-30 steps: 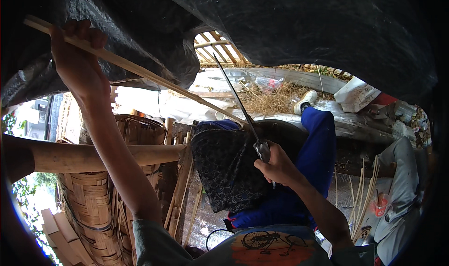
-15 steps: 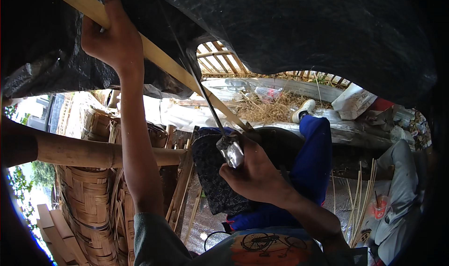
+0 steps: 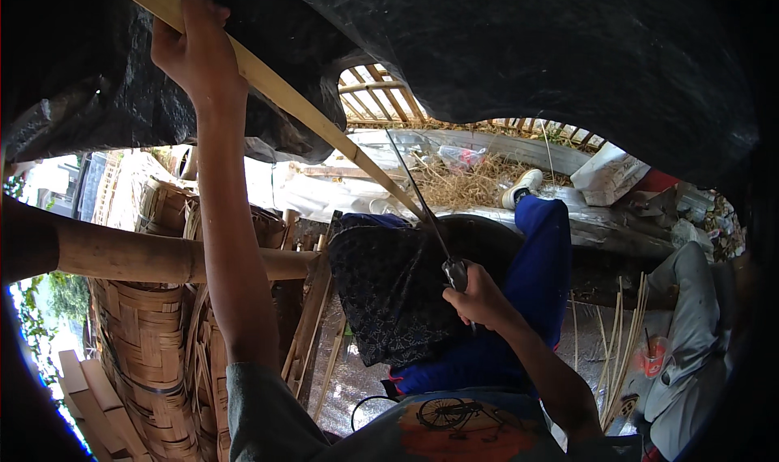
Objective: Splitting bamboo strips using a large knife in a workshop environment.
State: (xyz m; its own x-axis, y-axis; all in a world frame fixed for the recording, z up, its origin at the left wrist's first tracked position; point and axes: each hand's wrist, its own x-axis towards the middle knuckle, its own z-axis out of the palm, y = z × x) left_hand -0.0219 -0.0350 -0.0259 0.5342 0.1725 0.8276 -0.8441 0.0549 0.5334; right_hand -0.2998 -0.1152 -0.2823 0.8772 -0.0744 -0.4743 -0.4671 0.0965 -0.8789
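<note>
A long, pale bamboo strip [image 3: 296, 105] slants from the upper left down to the dark patterned cloth [image 3: 389, 291] over my lap. My left hand [image 3: 199, 52] is raised high, its fingers closed around the strip's upper part. In my right hand [image 3: 480, 298], above my blue-clad leg, is a long, narrow-bladed knife [image 3: 456, 274]. Its blade points up and to the left, crossing the strip near the lower end. Whether the edge touches the bamboo I cannot tell. The strip's lowest end is hard to make out against a dark round shape.
At the left stand woven bamboo baskets [image 3: 150, 340] beneath a thick bamboo pole [image 3: 162, 255]. Black plastic sheeting [image 3: 519, 48] hangs overhead. Thin upright sticks [image 3: 621, 348] stand at the right, near another person's grey-trousered leg [image 3: 694, 308]. A red cup [image 3: 652, 356] sits beside it.
My right hand and the knife have shifted right and slightly down, toward the strip's lower end. My left hand has moved a little to the right, still gripping the strip.
</note>
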